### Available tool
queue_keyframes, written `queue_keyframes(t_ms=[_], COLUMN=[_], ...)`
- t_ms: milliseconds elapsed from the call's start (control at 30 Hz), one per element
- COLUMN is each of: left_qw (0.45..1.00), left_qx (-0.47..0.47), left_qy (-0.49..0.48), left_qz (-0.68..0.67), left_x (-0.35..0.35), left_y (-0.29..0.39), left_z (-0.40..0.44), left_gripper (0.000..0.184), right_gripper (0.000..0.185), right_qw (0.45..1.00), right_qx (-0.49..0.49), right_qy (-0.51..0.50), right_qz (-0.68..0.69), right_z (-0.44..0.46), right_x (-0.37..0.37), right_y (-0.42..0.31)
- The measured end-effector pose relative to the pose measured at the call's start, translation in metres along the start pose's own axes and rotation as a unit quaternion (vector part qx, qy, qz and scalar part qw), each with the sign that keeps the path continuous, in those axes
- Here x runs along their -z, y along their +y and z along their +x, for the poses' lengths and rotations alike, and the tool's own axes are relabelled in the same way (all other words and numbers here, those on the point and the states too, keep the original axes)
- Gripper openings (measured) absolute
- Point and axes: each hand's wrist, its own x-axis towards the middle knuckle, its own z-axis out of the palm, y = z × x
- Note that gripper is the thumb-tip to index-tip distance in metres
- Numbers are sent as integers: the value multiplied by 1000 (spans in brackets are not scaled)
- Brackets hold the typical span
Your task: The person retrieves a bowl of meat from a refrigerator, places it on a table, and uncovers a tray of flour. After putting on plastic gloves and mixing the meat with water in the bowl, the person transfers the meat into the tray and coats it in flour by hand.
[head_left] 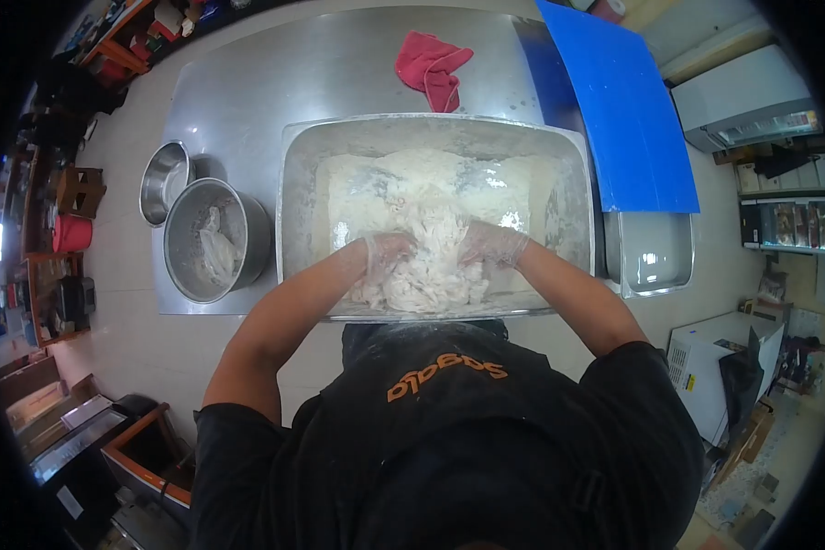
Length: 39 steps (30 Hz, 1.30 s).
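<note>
A lumpy, floury mass of dough [435,286] lies along the near side of a deep metal tub [298,197]. My left hand [391,253], in a thin clear plastic glove, has its fingers curled into the dough from the left. From the right, my right hand [493,244], gloved the same way, grips the dough too, its fingertips partly hidden in it. Loose pale flour [367,183] covers the tub's floor behind and around both hands, with bare shiny patches showing through.
The tub stands on a steel table [247,82]. To its left are a round metal pot [264,229] with a whitish crumpled thing inside and a steel bowl [147,188]. A red cloth [428,66] lies behind. At right, a blue board [628,110] partly covers a metal tray [651,286].
</note>
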Motion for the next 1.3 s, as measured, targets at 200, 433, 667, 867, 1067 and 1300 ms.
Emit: queue_keyframes(t_ms=[200, 433, 667, 867, 1067, 1300], left_qw=[935, 853, 801, 889, 805, 889], left_qx=[-75, -53, 43, 91, -53, 51], left_qy=[126, 285, 294, 251, 365, 246], left_qz=[322, 435, 519, 371, 464, 382], left_x=[11, 12, 16, 53, 49, 73], left_y=[74, 119, 134, 128, 32, 42], left_z=[-40, -88, -117, -92, 40, -32], left_gripper=[23, 54, 60, 56, 45, 45], right_gripper=[44, 37, 59, 73, 52, 53], right_qw=[917, 844, 780, 951, 666, 910], right_qx=[226, 42, 145, 92, -49, -189], right_qy=[253, 308, 296, 198, 235, 37], right_qz=[-211, -437, -532, -221, -706, -367], right_z=[-20, -47, -60, -40, 70, 36], right_x=[3, 3, 5, 46, 36, 114], right_y=[-38, -68, -58, -55, -21, 3])
